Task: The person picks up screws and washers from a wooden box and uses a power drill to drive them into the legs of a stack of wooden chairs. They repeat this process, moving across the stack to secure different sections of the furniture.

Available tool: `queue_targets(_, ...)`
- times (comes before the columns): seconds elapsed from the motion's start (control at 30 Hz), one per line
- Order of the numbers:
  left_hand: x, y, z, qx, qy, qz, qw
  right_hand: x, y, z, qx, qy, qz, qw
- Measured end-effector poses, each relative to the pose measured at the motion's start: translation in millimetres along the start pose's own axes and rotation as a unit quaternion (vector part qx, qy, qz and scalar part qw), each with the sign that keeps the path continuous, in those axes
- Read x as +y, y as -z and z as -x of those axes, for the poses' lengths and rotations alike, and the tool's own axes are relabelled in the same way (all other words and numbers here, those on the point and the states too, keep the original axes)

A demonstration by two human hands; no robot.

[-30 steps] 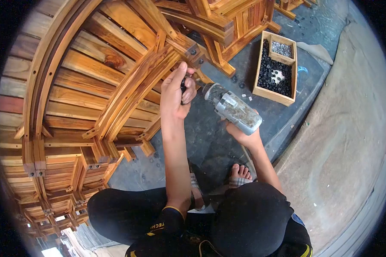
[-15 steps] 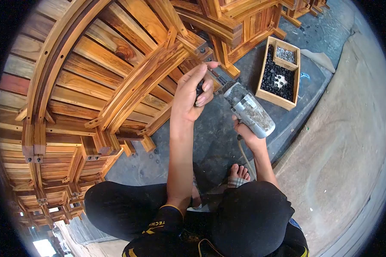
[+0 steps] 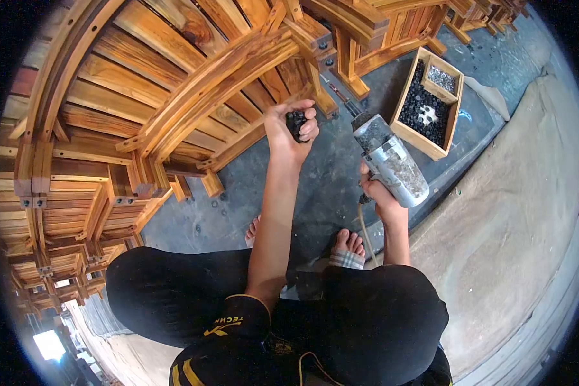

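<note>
My left hand (image 3: 282,136) is curled around a few small black furniture feet (image 3: 296,122), which show between thumb and fingers. A corded electric drill (image 3: 392,161) with a worn silver-grey body is in my right hand (image 3: 385,196), gripped by its handle. Its long thin bit (image 3: 340,91) points up and left, near the end of a wooden leg (image 3: 323,51). Black feet are fitted at the ends of several legs of the varnished wooden furniture (image 3: 193,96), which lies turned over at the left.
On the dark mat (image 3: 238,199) stands a wooden box (image 3: 421,147) of loose black feet, with a smaller compartment of silver screws (image 3: 441,79). More wooden furniture (image 3: 412,35) extends along the back. A brown sheet (image 3: 502,225) covers the right side. The drill's cord (image 3: 367,235) hangs by my foot.
The drill has drawn away from my left hand, toward the right. My left hand has turned and lowered, its black feet now more visible. The view has shifted slightly.
</note>
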State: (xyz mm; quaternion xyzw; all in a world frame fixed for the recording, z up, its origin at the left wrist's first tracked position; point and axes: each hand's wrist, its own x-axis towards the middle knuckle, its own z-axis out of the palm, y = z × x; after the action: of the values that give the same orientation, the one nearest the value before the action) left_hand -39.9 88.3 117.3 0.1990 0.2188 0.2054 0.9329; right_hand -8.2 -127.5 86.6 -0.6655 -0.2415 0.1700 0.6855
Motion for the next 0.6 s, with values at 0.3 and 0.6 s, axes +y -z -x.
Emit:
queue_targets(0.3, 3.7, -6.4, 2.3, -0.033, 0.035, -0.099, 0.994, 19.2, -7.7, 10.2, -0.012, -0.067, 0.111, 0.991)
queue_targets(0.6, 9.9, -1.4, 5.3, -0.033, 0.007, -0.091, 0.995, 29.7, -10.8, 12.7, -0.046, -0.08, 0.126, 0.988)
